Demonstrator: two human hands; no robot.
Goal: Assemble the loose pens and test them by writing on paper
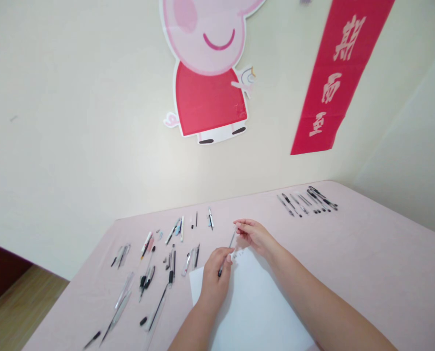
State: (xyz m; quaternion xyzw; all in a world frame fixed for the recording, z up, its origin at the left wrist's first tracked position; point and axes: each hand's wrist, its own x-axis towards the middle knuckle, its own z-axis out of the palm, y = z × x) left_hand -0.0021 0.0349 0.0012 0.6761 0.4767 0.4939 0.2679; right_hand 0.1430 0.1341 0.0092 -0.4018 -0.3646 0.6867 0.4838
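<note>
A slim pen (233, 237) with a clear barrel and a dark end slants between my hands, above the far edge of a white sheet of paper (257, 302). My left hand (216, 270) is closed around its lower part, and the dark end pokes out below the fingers. At the pen's upper end, the fingertips of my right hand (253, 236) are pinched together; exactly what they grip there is too small to make out. Several tiny dark bits (238, 253) lie on the paper's far edge under my hands.
Groups of taken-apart pens (171, 263), with barrels, refills and caps, are spread over the left of the pink table (367, 253). A row of black and clear pens (307, 201) lies at the back right. Behind stands a wall with a pig cutout (212, 97) and red banner (334, 102).
</note>
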